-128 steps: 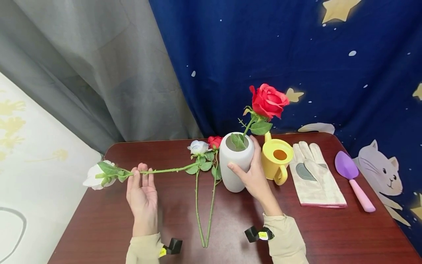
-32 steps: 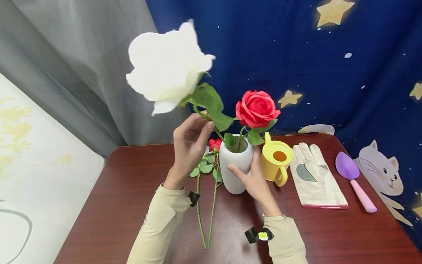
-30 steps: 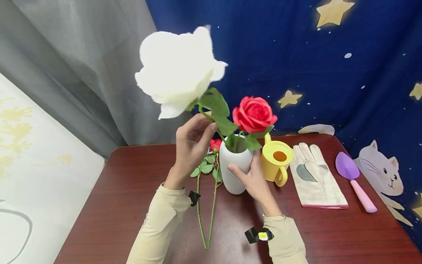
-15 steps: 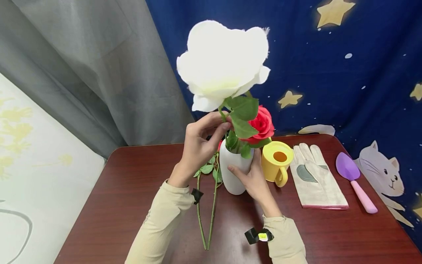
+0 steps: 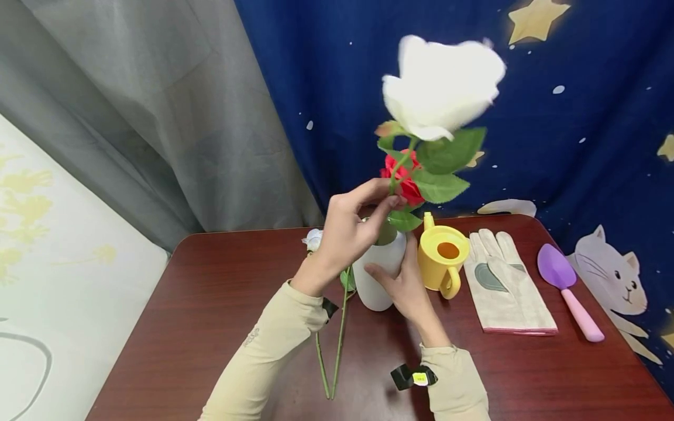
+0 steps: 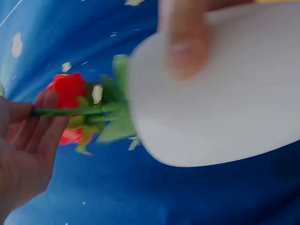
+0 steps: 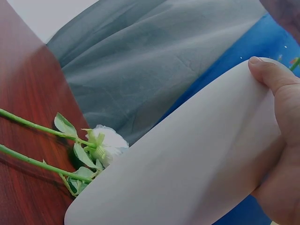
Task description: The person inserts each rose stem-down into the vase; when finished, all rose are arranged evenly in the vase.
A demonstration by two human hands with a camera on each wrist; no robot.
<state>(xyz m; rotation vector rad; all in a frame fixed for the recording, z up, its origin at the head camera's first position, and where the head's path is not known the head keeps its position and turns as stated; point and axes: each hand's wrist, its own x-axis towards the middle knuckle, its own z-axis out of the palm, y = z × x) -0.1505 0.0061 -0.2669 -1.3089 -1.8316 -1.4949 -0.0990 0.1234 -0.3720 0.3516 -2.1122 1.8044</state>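
Note:
My left hand (image 5: 354,231) pinches the green stem of a white rose (image 5: 444,88) between thumb and fingers, just above a white vase (image 5: 375,283). The bloom stands high and leans right, and its stem runs down into the vase mouth. Behind it a red rose (image 5: 409,184) stands in the vase, partly covered by leaves and my fingers. In the left wrist view the stem (image 6: 70,111) lies between thumb and fingertips. My right hand (image 5: 408,286) grips the vase from its right side, the thumb (image 7: 265,72) across the front near the rim.
Another white rose (image 5: 313,238) lies on the table (image 5: 237,327) left of the vase, beside a second stem (image 5: 341,333). To the right are a yellow watering can (image 5: 434,272), a pair of gardening gloves (image 5: 513,298) and a purple trowel (image 5: 555,266). Curtains hang behind.
My left hand has brought the white rose from the far left to the vase, then moved right, swinging the bloom rightward. The red rose has shifted. My right hand keeps its hold.

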